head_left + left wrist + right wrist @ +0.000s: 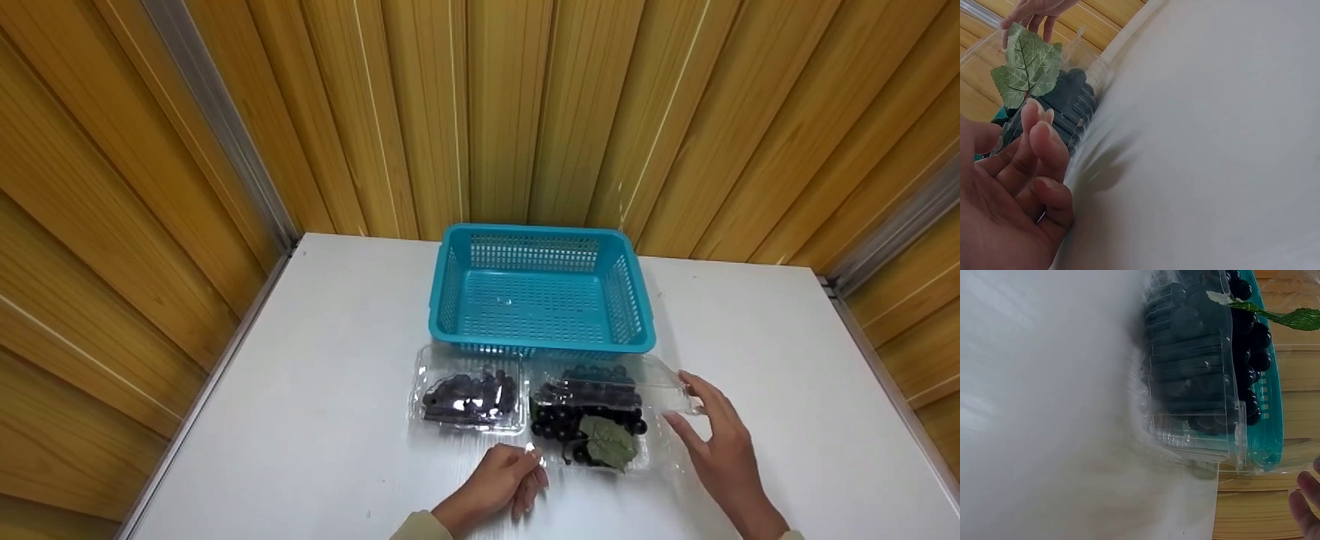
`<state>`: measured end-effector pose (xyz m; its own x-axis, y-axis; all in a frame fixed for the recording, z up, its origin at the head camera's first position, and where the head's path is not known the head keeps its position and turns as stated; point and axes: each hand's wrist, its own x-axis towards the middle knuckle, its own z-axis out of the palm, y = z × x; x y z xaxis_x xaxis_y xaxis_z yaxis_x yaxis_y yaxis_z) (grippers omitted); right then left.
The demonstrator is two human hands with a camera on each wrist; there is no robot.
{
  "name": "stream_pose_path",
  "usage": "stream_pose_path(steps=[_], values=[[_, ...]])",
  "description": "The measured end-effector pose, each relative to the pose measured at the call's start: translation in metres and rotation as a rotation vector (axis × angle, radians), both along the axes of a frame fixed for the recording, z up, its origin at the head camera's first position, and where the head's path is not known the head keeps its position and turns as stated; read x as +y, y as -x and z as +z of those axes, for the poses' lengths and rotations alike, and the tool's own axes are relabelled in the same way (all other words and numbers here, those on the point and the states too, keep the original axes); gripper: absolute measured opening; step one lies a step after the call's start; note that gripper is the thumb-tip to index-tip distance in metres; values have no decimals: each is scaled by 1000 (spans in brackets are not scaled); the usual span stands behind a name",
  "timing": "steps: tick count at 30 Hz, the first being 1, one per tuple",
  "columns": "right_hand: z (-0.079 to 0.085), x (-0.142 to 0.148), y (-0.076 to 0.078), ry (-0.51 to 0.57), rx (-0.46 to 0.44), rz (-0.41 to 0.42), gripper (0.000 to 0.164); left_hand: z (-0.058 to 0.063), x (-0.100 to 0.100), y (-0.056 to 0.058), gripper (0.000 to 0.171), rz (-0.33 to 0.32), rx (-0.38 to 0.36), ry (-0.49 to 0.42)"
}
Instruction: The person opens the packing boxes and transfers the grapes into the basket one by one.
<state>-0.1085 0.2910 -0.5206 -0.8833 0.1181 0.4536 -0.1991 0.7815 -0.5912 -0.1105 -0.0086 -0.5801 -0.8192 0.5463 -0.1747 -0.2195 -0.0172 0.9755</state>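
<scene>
A clear plastic clamshell box [654, 454] of dark grapes [551, 427] stands in front of the basket, its lid [664, 394] raised and tilted above it. A green leaf [609, 442] lies on the grapes at the near side. My right hand [716, 442] holds the right edge of the lid between thumb and fingers. At the box's near left corner, my left hand [506, 476] pinches the rim with thumb and forefinger. In the left wrist view, the other fingers [1050, 149] are loosely curled beside the box.
A second clear box [416, 390] with dark grapes stands closed on the left. Behind both boxes is a blue-green slotted basket [540, 345] with nothing in it. They all stand on a white table [322, 420], with wood-look panels [510, 112] behind and at the sides.
</scene>
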Motion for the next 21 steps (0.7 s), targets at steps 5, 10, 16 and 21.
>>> stream_pose_path(steps=[5,10,16,21], values=[[0,1,5,27,53,18,56,0,-1,-1,49,10,17,18],[2,0,8,29,76,23,54,1,0,-2,49,17,23,40],[7,0,12,37,89,29,52,9,-3,-4,53,60,27,180],[11,1,15,46,90,23,50,20,-5,-5,59,99,89,322]])
